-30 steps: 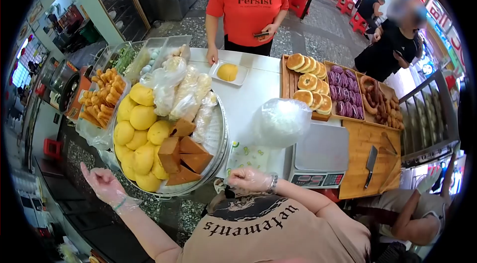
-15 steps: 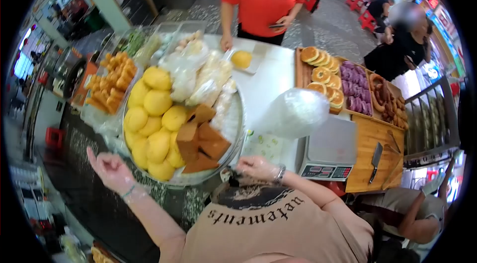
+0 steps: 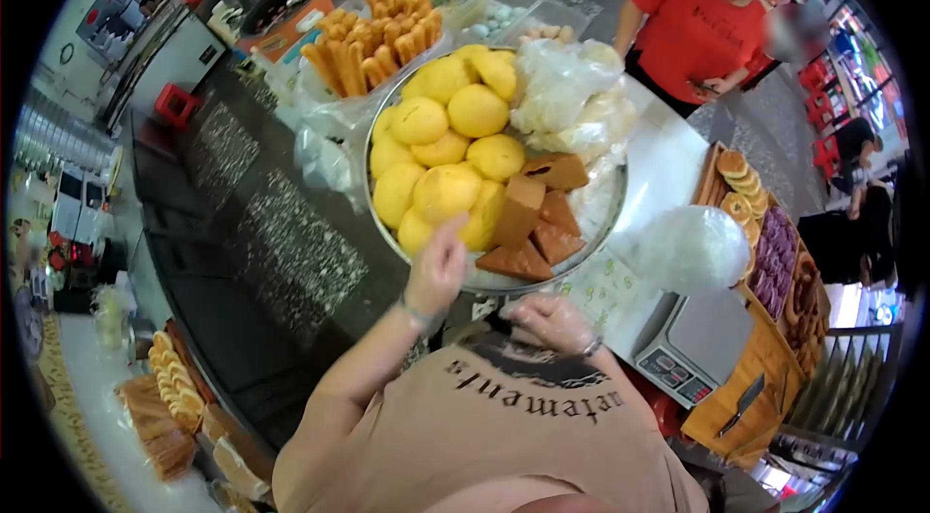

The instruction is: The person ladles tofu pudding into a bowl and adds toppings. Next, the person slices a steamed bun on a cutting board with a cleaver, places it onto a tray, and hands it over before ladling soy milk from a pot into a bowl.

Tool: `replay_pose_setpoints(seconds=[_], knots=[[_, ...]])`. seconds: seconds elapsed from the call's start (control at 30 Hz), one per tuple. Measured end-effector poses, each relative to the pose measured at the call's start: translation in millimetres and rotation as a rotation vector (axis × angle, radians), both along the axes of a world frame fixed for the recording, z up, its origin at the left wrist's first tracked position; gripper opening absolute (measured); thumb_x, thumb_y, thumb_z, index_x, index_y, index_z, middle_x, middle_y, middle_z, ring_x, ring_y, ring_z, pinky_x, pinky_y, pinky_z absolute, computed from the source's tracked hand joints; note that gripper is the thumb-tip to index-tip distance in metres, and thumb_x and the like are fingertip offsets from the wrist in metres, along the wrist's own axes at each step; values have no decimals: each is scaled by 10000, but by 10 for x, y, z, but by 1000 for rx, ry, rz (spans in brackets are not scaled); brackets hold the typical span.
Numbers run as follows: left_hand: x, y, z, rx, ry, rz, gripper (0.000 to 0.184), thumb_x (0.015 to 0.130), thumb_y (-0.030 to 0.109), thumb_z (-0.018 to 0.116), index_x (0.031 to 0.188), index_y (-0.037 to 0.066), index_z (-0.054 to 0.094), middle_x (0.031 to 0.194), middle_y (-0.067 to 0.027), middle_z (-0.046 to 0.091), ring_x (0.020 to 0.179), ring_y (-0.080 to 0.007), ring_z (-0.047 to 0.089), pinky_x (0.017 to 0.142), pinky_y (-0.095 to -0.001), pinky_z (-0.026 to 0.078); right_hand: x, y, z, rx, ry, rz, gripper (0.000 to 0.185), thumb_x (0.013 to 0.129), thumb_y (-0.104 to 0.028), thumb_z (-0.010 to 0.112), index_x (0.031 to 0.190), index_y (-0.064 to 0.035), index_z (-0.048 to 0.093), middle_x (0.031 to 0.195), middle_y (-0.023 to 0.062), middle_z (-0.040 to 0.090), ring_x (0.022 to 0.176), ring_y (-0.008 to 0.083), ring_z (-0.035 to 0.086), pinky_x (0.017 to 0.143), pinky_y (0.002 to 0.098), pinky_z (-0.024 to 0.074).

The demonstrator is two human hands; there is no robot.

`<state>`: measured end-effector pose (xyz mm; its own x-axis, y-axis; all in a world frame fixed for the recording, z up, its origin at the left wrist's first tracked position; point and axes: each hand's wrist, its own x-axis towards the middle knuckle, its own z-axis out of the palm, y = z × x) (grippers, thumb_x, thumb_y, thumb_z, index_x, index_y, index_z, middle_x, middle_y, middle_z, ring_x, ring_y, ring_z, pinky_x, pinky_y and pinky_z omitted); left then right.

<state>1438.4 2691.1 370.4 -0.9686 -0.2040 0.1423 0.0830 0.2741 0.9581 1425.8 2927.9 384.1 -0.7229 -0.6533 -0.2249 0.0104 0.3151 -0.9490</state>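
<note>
My left hand [image 3: 438, 269], in a clear plastic glove, is at the near rim of a large round tray [image 3: 620, 213]. Its index finger points up at the yellow buns [image 3: 448, 191], the other fingers are loosely curled, and nothing shows in it. Whether the fingertip touches a bun is unclear. My right hand [image 3: 552, 321], also gloved, is closed in front of my chest, just below the tray, with nothing visible in it. Brown wedge-shaped cakes [image 3: 520, 208] lie beside the buns, and bagged food [image 3: 572, 101] fills the tray's far right.
Fried dough sticks [image 3: 373, 38] stand beyond the tray. To the right are a puffy plastic bag [image 3: 693, 247], a scale [image 3: 712, 334], a knife [image 3: 741, 404] on a board and purple rolls [image 3: 775, 261]. A person in red [image 3: 693, 24] stands across the counter.
The view has swung left, so the counter appears further right. My left hand has moved from beside the tray to the buns at its near edge. My right hand stays closed near my chest.
</note>
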Motion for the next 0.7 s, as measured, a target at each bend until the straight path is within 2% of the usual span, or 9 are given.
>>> replay_pose_setpoints(seconds=[0.03,0.07,0.1,0.13,0.17,0.27,0.37,0.6,0.7], knots=[[124,103,-173,-235,50,-44,349,869,28,520,1217,26,546,807,-109,602,702,-222,587,660,-298,483,7,-26,-62,-9,168,44,186,905,-186,566,913,-45,687,788,91,646,728,208,617,706,314,501],[216,223,-67,-307,147,-58,309,861,28,532,1166,23,581,843,-163,629,709,-292,608,654,-329,495,-2,-30,-168,-9,339,73,185,896,-194,575,919,-46,684,824,105,659,759,253,632,721,335,505],[304,288,-94,-378,174,-63,316,860,24,527,1173,26,574,765,-142,622,639,-262,606,612,-326,489,-7,-39,-252,-24,364,77,175,897,-194,579,927,-50,675,878,117,658,820,273,631,759,347,504],[426,332,-179,-187,53,-84,345,863,13,515,1205,32,554,698,-113,598,579,-233,580,565,-329,470,-4,-58,-326,-46,376,76,167,898,-194,583,935,-54,666,932,129,658,880,294,630,798,359,502],[544,319,-211,-132,-61,-93,372,867,-1,493,1237,26,524,683,-107,581,572,-207,561,562,-322,464,14,-80,-368,-42,381,14,167,898,-194,583,935,-54,666,932,129,658,880,294,630,798,359,502],[718,199,-160,-189,-111,-212,386,875,-9,471,1258,21,499,663,-85,570,558,-173,540,557,-297,460,118,-227,-557,-118,503,-125,181,875,-205,594,909,-32,635,953,133,636,941,327,587,820,401,478],[857,101,-261,-47,-215,-113,392,882,-21,448,1273,7,470,624,-20,519,563,-96,512,551,-249,452,218,-356,-606,-96,555,-290,177,854,-193,612,907,-25,631,963,135,633,928,336,583,825,410,473],[787,-101,-254,30,-197,-209,391,889,-28,445,1279,6,460,646,-22,516,580,-100,508,572,-253,455,224,-452,-397,155,594,-245,226,858,-237,576,882,-23,644,899,143,636,896,324,593,826,405,475],[619,-416,-200,27,-163,-222,394,898,-22,442,1291,2,446,656,-20,503,596,-94,500,588,-239,451,148,-510,-240,474,490,-127,265,877,-278,537,855,-42,654,871,141,648,912,315,604,828,407,484]])
